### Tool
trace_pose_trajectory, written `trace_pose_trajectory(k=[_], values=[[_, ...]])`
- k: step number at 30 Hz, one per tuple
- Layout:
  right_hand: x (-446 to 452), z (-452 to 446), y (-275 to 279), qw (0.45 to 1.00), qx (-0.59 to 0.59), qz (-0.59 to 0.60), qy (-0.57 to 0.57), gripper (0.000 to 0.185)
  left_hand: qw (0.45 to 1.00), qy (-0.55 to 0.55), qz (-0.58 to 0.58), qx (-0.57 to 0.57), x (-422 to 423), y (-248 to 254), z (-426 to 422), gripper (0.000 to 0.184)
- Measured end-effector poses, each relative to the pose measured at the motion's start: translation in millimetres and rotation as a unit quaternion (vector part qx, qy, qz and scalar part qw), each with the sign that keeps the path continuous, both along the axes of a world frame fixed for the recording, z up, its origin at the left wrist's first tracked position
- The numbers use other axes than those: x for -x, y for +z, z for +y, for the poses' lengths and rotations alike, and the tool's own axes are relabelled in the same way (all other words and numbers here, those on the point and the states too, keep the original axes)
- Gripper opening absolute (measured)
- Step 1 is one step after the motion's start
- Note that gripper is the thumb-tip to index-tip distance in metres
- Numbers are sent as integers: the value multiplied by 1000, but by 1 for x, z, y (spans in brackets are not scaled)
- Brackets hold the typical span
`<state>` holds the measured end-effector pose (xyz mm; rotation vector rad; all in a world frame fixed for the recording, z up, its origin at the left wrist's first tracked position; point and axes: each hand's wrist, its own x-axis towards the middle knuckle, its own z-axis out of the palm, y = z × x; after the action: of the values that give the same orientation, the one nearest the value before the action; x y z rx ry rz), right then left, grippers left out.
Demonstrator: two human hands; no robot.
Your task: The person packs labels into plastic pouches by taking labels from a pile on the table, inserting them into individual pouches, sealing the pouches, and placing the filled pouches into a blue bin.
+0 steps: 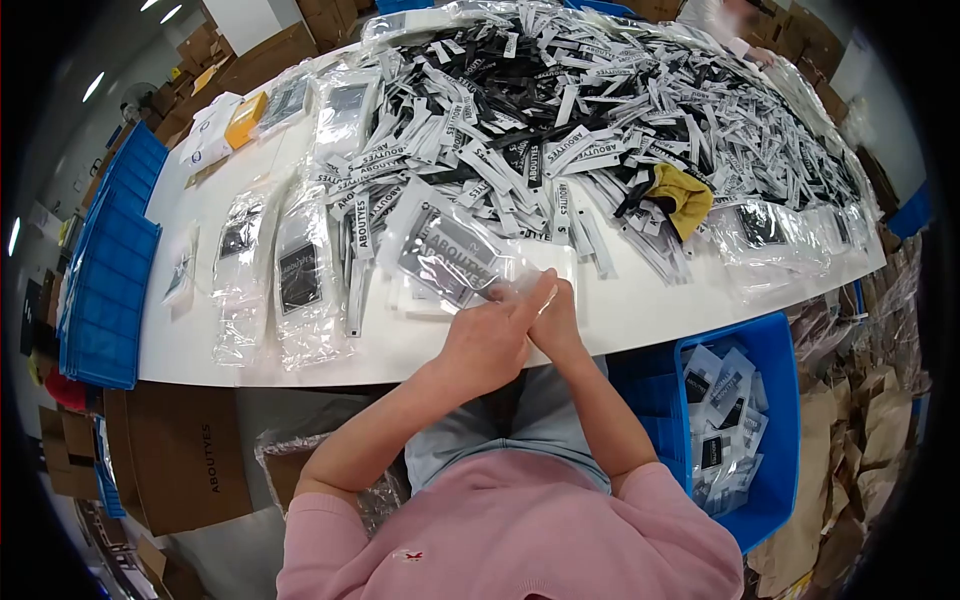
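I see both arms reach up from the bottom of the frame, bare below short pink sleeves, elbows bent and forearms angling inward until the hands meet just below the centre. The left hand lies back upward, wrist fairly straight, its fingers stretched toward the upper right and closed on the near edge of a clear bag. The right hand is drawn in close beside it with the fingers bent; their tips are hidden from me, so I cannot tell whether they grip the plastic too.

The bag is at the centre of the frame, tilted, its far end pointing to the upper left above the white table. It is transparent and glossy, a little creased, and I can read ABOUTYES in pale letters across a grey panel, with a dark border around it.

Behind it, a heap of black and white strips fills the upper middle and upper right, and a yellow cloth item sits at its near edge. More clear packs lie flat at left. At lower right I see a blue bin holding small printed packets
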<state>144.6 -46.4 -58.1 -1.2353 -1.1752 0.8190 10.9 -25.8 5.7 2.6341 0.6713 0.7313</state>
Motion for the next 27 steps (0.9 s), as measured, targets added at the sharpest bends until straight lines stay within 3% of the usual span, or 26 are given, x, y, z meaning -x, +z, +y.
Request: trace_pose_trajectory(k=[1,3,4,5,7,8,9,11,15,17,20,25,27], values=[[0,-1,4,1000,0,-14,11,16,993,2,70,93,1,13,-2,67],[-3,-7,19,997,44,19,58,14,997,4,-20,79,10,24,14,75],[-4,-9,23,989,86,51,104,14,999,9,-23,-44,12,30,28,75],[-6,-6,13,993,3,-59,99,19,999,10,-23,-41,14,34,40,75],[-5,-10,26,992,7,-73,103,17,983,-78,44,-162,20,39,58,69],[-4,-10,30,991,7,-87,104,17,992,-82,88,-26,23,45,58,49],[-6,-10,29,991,7,-85,106,17,992,-81,90,-26,24,50,61,49],[-11,-11,25,985,55,66,148,15,986,-45,158,42,26,56,64,23],[-5,-23,42,982,42,131,129,12,979,-20,96,176,32,44,63,9],[-3,-25,44,992,33,-54,111,14,944,-29,47,325,31,40,56,17],[-8,-27,44,984,47,-121,126,14,926,-2,-16,378,30,28,40,22],[-5,-34,52,985,22,-141,97,14,949,28,-17,315,38,22,37,18],[-8,-34,50,988,20,-118,96,14,982,53,-42,174,41,24,36,11]])
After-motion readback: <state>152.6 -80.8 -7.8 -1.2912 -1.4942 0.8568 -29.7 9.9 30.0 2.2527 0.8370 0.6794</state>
